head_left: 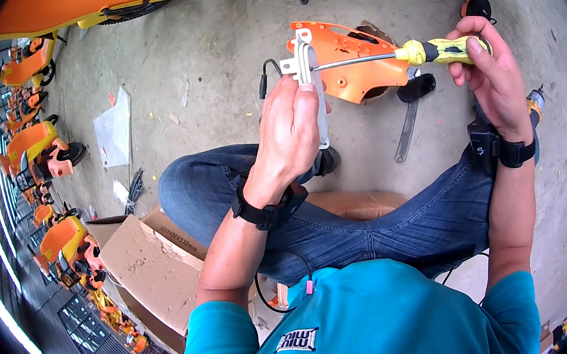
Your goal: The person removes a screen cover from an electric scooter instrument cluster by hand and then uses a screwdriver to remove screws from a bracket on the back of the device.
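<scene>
My left hand [289,131] is closed around a long white plastic part with mounting tabs and a clear, lens-like strip [302,52]; it looks like a lamp, but I cannot be sure. A short black cable with a plug [263,85] hangs beside it on the left. Between the fingers of my right hand [492,73] is the yellow and black handle of a screwdriver [433,51]. Its metal shaft runs level to the left, and the tip meets the white part near its edge. Beyond both hands lies an orange plastic shell [348,65] with several screw holes, partly hidden by the shaft.
An open cardboard box [149,255] stands at my left knee. A flat metal bar [406,133] and a power drill [536,103] are to the right. A pale sheet [114,130] lies on the concrete floor at left. Several orange and yellow scooters [46,148] line the left side.
</scene>
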The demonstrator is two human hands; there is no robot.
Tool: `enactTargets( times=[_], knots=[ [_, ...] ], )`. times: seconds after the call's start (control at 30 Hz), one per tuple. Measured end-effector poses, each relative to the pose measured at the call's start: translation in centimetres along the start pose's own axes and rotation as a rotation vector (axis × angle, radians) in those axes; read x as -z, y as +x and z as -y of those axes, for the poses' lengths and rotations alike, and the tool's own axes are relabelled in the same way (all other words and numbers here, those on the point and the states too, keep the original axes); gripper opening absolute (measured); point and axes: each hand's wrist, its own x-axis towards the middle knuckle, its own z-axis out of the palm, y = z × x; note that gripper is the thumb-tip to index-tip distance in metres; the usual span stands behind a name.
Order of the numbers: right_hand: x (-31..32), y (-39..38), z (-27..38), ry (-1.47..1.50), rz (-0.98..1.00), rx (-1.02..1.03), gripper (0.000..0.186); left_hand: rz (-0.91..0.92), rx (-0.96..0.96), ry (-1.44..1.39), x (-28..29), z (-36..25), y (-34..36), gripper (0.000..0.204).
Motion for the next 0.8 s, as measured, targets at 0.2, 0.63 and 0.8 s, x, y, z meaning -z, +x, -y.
enactTargets(
  times=[0.2,0.63,0.8],
  knots=[
    [1.1,0.2,0.1,0.05,0.007,0.001,0.023,0.139,0.115,-0.355,0.2,-0.6,0.3,0.043],
    [-5.1,-0.5,-1.0,-0.47,0.044,0.321,0.012,0.281,0.229,-0.379,-1.5,-0.8,-0.1,0.041],
    [-8.1,-0.6,-3.0,-0.749,0.108,0.447,0.013,0.326,0.195,-0.274,-2.1,-1.3,-0.3,0.04]
  ],
)
